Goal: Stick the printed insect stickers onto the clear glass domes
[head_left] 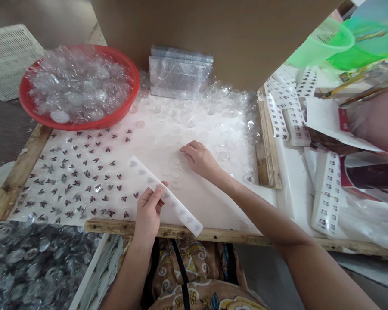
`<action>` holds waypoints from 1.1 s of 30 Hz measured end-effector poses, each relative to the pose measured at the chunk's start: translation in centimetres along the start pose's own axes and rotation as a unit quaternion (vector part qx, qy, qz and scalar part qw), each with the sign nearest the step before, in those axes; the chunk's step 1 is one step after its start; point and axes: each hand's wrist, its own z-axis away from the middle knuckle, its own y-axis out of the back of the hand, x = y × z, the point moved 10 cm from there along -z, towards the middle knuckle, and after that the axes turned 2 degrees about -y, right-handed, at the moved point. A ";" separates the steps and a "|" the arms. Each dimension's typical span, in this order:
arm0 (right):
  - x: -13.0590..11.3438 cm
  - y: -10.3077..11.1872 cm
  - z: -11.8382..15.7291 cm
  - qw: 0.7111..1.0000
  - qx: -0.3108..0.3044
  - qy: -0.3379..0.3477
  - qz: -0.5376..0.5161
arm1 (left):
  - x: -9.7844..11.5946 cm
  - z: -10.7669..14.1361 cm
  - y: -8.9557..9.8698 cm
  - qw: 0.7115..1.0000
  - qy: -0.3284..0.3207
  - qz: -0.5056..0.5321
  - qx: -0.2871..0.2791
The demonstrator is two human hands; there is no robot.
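My left hand point(149, 212) pinches a white strip of stickers point(178, 207) near its middle, thumb on top. The strip slants over the front of the white board point(209, 206), its printed marks showing faintly through. My right hand point(200, 160) is low over the middle of the board, beside clear round discs point(175, 185). Its fingers are drawn together; whatever they hold, if anything, is too small to make out. On the left part of the board lie many clear discs with dark and pink prints point(87, 174).
A red basin point(134, 92) heaped with clear plastic pieces stands back left. A wrapped clear pack point(180, 73) leans against a cardboard box point(206, 26). Wooden edging point(267, 159) borders the board. Sticker strips point(327, 193) and green baskets point(323, 47) are at the right. Bottom left holds more discs point(35, 271).
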 end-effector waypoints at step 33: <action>4.3 2.1 -0.9 0.998 0.047 -0.051 0.003 | 0.2 0.0 -0.3 1.000 0.001 -0.008 0.000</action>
